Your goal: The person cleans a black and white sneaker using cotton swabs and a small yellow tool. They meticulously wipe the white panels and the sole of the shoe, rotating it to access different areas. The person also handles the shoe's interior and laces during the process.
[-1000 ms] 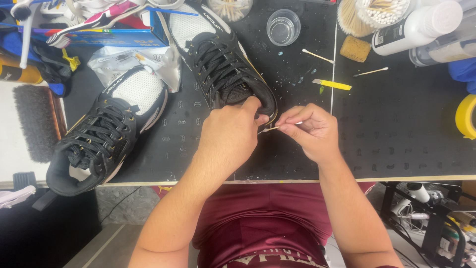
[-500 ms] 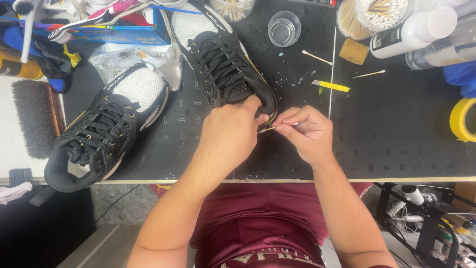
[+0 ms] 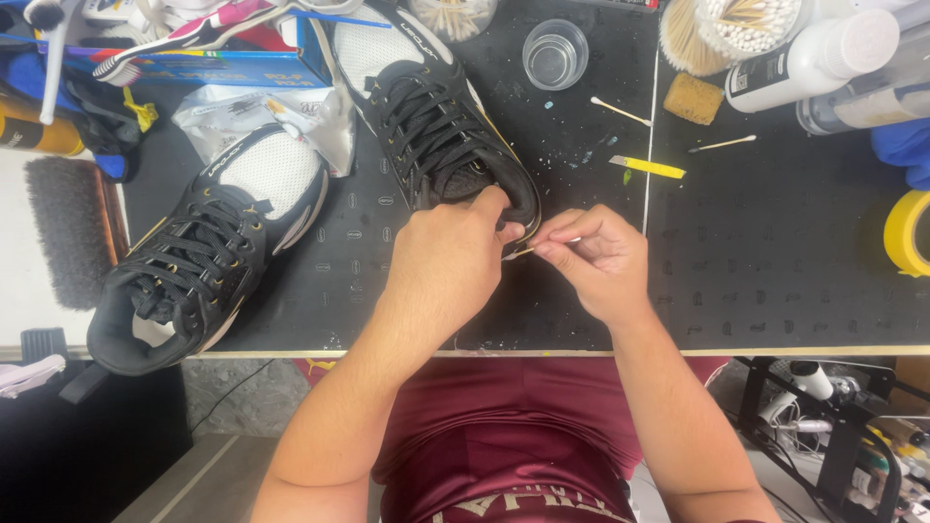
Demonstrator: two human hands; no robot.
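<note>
Your left hand [image 3: 444,266] gripped heel of shoe [image 3: 441,116] on mat [image 3: 775,242], fingers curled over collar, thumb on rim; shoe lay near mat's middle, toe pointing away from you; your right hand [image 3: 601,261] sat just beside heel, thumb and fingers pressed together, pinching swab [image 3: 528,251]; swab tip touched heel edge next to left thumb; second shoe [image 3: 203,252] lay left, apart from first; glass [image 3: 555,53] stood beyond; yellow strip [image 3: 647,167] and loose swab [image 3: 620,110] lay right of shoe.
</note>
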